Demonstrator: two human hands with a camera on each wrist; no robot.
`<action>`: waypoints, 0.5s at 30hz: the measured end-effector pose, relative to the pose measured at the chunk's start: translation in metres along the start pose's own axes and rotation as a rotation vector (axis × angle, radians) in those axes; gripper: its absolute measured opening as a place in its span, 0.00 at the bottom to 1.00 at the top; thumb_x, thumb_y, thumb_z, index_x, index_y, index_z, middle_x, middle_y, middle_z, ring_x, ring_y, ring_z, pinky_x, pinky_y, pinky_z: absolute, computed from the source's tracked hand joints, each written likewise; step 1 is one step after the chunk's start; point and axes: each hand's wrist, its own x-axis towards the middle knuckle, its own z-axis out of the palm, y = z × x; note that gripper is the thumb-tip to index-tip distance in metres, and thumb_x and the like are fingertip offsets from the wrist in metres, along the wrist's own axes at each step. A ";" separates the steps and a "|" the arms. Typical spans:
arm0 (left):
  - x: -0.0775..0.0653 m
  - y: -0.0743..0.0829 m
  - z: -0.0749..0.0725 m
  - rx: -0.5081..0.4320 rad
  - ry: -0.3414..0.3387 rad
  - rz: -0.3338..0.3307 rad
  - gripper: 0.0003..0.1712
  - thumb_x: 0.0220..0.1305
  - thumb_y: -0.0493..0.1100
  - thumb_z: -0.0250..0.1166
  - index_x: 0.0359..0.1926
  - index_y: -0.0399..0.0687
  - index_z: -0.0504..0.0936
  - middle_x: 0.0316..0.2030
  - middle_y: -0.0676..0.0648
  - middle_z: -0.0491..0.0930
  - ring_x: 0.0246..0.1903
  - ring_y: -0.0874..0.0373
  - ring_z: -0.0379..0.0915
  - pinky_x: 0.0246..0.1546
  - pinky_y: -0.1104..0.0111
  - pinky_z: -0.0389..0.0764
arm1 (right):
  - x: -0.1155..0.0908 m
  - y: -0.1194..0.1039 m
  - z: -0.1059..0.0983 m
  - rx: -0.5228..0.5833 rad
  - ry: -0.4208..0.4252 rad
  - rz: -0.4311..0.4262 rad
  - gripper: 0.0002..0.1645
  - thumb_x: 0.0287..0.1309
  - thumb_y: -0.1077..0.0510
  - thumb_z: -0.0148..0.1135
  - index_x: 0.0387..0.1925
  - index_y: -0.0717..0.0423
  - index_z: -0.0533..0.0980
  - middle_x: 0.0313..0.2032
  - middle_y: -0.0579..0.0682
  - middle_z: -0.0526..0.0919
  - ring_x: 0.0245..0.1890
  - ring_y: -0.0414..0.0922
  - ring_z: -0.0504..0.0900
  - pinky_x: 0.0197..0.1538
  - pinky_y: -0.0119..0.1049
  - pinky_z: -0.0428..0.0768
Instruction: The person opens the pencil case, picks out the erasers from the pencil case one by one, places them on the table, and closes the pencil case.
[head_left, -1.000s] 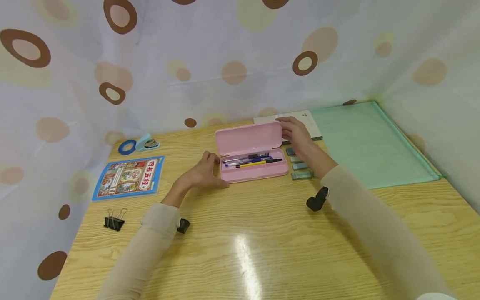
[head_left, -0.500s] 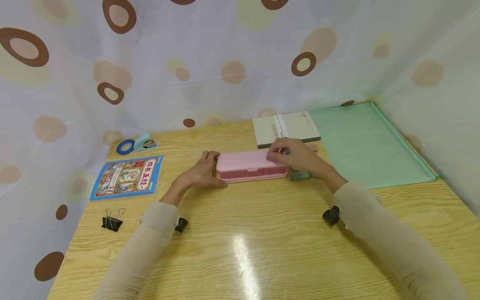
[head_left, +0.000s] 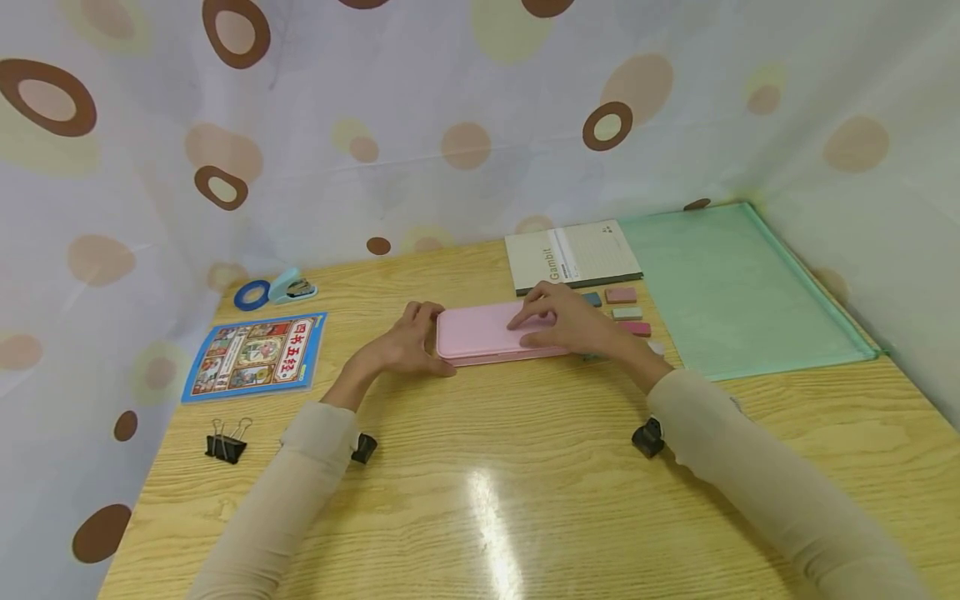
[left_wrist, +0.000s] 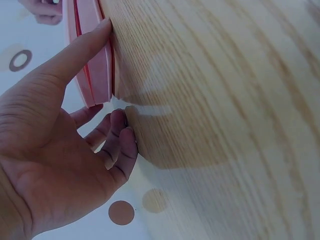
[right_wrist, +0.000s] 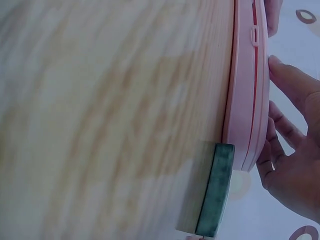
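Note:
A pink pencil case lies on the wooden table, its lid down with a thin seam showing along the front in both wrist views. Around its left end my left hand holds it, thumb along the front side and fingers toward the back. On the lid's right part my right hand presses with thumb and fingertips from above. What lies inside the case is hidden by the lid. A green eraser-like block sits by the case's right end in the right wrist view.
Several small coloured blocks lie right of the case. Behind it is a notebook, with a green mat to the right. At left are a picture booklet, blue tape, a light-blue stapler and black binder clips.
The pencil case's lid has swung from upright down over the pens. My right hand has come from the raised lid's corner onto its top. The left hand has stayed at the left end.

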 end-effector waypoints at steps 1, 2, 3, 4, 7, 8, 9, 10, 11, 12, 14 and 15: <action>0.000 0.000 0.000 0.001 -0.001 0.000 0.56 0.58 0.49 0.79 0.76 0.38 0.52 0.69 0.33 0.53 0.69 0.36 0.57 0.71 0.45 0.64 | 0.000 -0.001 0.000 -0.002 0.000 0.004 0.14 0.59 0.54 0.77 0.48 0.46 0.90 0.56 0.53 0.77 0.47 0.51 0.70 0.48 0.45 0.70; -0.001 0.001 -0.001 0.001 -0.003 -0.002 0.57 0.58 0.49 0.79 0.76 0.38 0.52 0.69 0.33 0.53 0.69 0.36 0.57 0.71 0.45 0.64 | 0.000 -0.002 0.000 -0.004 -0.001 0.006 0.14 0.59 0.55 0.77 0.48 0.46 0.90 0.56 0.53 0.77 0.47 0.51 0.71 0.49 0.46 0.71; -0.001 0.001 -0.001 0.001 -0.004 -0.003 0.57 0.58 0.49 0.79 0.76 0.38 0.52 0.69 0.33 0.53 0.69 0.36 0.57 0.71 0.45 0.63 | 0.000 -0.003 0.001 -0.007 -0.001 0.007 0.14 0.59 0.55 0.77 0.48 0.46 0.90 0.57 0.53 0.77 0.48 0.52 0.71 0.49 0.46 0.71; -0.001 0.002 -0.001 0.000 -0.006 -0.005 0.57 0.58 0.49 0.79 0.76 0.38 0.52 0.69 0.32 0.53 0.69 0.36 0.57 0.71 0.45 0.63 | 0.000 -0.003 0.002 -0.011 -0.002 0.010 0.14 0.59 0.55 0.77 0.48 0.46 0.90 0.57 0.53 0.77 0.49 0.52 0.72 0.50 0.47 0.72; -0.001 0.002 -0.001 0.001 -0.009 -0.010 0.56 0.58 0.49 0.79 0.75 0.38 0.52 0.69 0.32 0.53 0.69 0.36 0.57 0.71 0.45 0.63 | -0.001 -0.006 0.003 -0.049 -0.002 0.013 0.14 0.60 0.56 0.76 0.49 0.46 0.89 0.59 0.54 0.76 0.53 0.54 0.72 0.54 0.51 0.72; -0.001 0.002 -0.001 0.001 -0.011 -0.014 0.56 0.58 0.49 0.79 0.76 0.38 0.52 0.70 0.32 0.53 0.69 0.36 0.56 0.71 0.45 0.63 | -0.001 -0.006 0.004 -0.071 -0.001 0.011 0.14 0.60 0.55 0.75 0.49 0.46 0.89 0.60 0.54 0.77 0.54 0.55 0.72 0.55 0.53 0.71; -0.001 0.002 -0.001 0.004 -0.010 -0.017 0.57 0.58 0.49 0.79 0.76 0.38 0.53 0.70 0.32 0.53 0.69 0.36 0.56 0.71 0.45 0.63 | -0.002 -0.007 0.005 -0.093 0.000 0.009 0.14 0.61 0.55 0.75 0.49 0.46 0.89 0.60 0.54 0.76 0.54 0.55 0.72 0.56 0.54 0.71; -0.001 0.002 -0.001 0.006 -0.010 -0.020 0.57 0.58 0.50 0.79 0.76 0.38 0.52 0.70 0.32 0.53 0.70 0.36 0.56 0.71 0.45 0.63 | -0.003 -0.007 0.005 -0.111 0.003 0.007 0.15 0.61 0.55 0.74 0.49 0.47 0.89 0.60 0.54 0.77 0.55 0.56 0.72 0.56 0.55 0.70; -0.001 0.002 -0.001 0.009 -0.009 -0.022 0.57 0.58 0.50 0.79 0.76 0.38 0.52 0.71 0.33 0.52 0.70 0.36 0.56 0.71 0.45 0.63 | -0.004 -0.008 0.006 -0.129 0.007 0.002 0.15 0.61 0.55 0.74 0.50 0.47 0.89 0.60 0.54 0.77 0.54 0.56 0.71 0.57 0.55 0.69; -0.001 0.002 0.000 0.013 -0.008 -0.022 0.57 0.58 0.50 0.78 0.76 0.38 0.52 0.71 0.33 0.52 0.70 0.36 0.56 0.71 0.45 0.63 | -0.004 -0.008 0.006 -0.144 0.013 -0.005 0.15 0.61 0.55 0.74 0.50 0.47 0.89 0.60 0.54 0.77 0.54 0.56 0.72 0.58 0.56 0.68; -0.001 0.002 0.000 0.023 -0.006 -0.020 0.58 0.59 0.51 0.78 0.77 0.37 0.51 0.72 0.33 0.52 0.71 0.36 0.55 0.72 0.45 0.63 | -0.006 -0.007 0.006 -0.156 0.021 -0.032 0.15 0.62 0.56 0.74 0.51 0.49 0.89 0.59 0.55 0.77 0.53 0.56 0.73 0.59 0.57 0.68; -0.001 0.002 0.000 0.032 -0.006 -0.014 0.58 0.60 0.51 0.77 0.78 0.37 0.51 0.72 0.32 0.52 0.71 0.36 0.55 0.71 0.45 0.63 | -0.007 -0.007 0.005 -0.153 0.019 -0.045 0.15 0.63 0.56 0.73 0.52 0.50 0.88 0.59 0.56 0.78 0.54 0.57 0.73 0.60 0.57 0.67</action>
